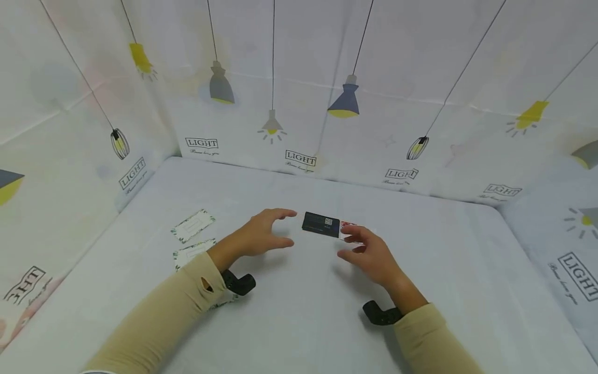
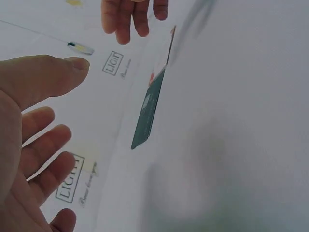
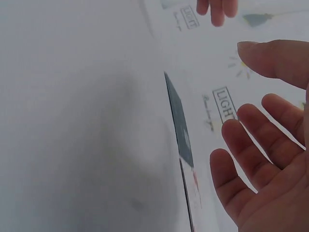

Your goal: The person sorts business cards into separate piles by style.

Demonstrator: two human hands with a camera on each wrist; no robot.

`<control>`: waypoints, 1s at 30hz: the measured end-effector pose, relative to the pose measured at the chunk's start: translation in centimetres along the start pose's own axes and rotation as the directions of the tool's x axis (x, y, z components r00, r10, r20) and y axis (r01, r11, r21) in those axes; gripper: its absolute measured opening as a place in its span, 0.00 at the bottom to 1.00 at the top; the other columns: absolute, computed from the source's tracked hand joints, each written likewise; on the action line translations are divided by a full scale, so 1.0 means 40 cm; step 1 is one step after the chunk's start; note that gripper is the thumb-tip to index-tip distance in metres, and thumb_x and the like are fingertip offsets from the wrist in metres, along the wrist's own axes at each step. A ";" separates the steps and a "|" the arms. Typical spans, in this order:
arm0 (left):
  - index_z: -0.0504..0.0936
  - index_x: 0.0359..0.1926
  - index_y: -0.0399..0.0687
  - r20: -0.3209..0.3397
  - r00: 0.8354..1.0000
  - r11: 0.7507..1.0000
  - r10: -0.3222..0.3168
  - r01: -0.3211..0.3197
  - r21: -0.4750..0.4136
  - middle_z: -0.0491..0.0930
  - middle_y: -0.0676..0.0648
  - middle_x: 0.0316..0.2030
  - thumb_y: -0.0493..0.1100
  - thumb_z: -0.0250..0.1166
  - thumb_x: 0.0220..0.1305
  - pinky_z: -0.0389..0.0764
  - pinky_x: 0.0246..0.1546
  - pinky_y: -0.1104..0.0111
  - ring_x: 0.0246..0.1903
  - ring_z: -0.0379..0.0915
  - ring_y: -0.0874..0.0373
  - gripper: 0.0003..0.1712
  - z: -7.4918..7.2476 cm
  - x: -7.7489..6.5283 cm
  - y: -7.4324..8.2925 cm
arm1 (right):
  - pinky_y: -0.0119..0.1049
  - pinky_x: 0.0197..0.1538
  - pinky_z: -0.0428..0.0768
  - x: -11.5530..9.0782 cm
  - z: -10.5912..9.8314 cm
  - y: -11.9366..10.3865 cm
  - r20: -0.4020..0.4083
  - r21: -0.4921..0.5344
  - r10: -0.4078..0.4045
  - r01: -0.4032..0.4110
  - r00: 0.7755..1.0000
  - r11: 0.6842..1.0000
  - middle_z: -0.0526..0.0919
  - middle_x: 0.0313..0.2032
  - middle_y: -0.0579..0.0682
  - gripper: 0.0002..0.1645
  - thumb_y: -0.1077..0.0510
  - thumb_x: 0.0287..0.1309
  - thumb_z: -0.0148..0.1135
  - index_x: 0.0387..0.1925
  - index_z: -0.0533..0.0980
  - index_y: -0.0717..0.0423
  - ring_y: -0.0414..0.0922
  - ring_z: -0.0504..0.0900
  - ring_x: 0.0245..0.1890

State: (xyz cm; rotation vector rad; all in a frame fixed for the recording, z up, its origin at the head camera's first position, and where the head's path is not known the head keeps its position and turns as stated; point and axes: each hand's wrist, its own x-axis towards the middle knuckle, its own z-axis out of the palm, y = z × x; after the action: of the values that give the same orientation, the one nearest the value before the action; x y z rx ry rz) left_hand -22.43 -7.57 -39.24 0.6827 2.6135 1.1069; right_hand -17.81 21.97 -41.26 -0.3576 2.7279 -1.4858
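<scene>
A dark card (image 1: 317, 224) with a small printed square code lies on the white table, its right end meeting a white card (image 1: 345, 227) with red print. My left hand (image 1: 259, 234) is held just left of the dark card, thumb and fingers spread apart with nothing between them. Over on the other side, my right hand (image 1: 371, 254) hovers by the red-printed card and hides much of it. In the right wrist view its fingers (image 3: 251, 140) are loosely bent, beside the cards and holding nothing.
Left of my left hand lie white cards with green leaf borders, one farther back (image 1: 193, 226) and another (image 1: 189, 254) partly behind the sleeve. A further leaf-bordered card (image 1: 229, 299) peeks out under my left wrist. A lamp-printed curtain (image 1: 299, 130) borders the table (image 1: 299, 322).
</scene>
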 end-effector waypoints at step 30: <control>0.73 0.67 0.49 -0.043 0.991 0.989 -0.128 0.124 -0.086 0.72 0.47 0.63 0.49 0.75 0.57 0.65 0.60 0.43 0.63 0.65 0.45 0.38 -0.081 -0.342 -0.131 | 0.40 0.48 0.75 0.038 0.276 -0.157 0.323 0.011 -0.140 0.144 0.936 0.989 0.81 0.55 0.47 0.32 0.52 0.56 0.72 0.62 0.75 0.53 0.44 0.76 0.51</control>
State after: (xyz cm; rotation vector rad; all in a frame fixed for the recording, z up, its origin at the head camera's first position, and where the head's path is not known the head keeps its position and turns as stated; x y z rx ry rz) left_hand -13.49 -19.57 -40.45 0.4721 2.5929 1.2009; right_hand -16.75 9.25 -41.96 -0.7425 2.4967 -1.3000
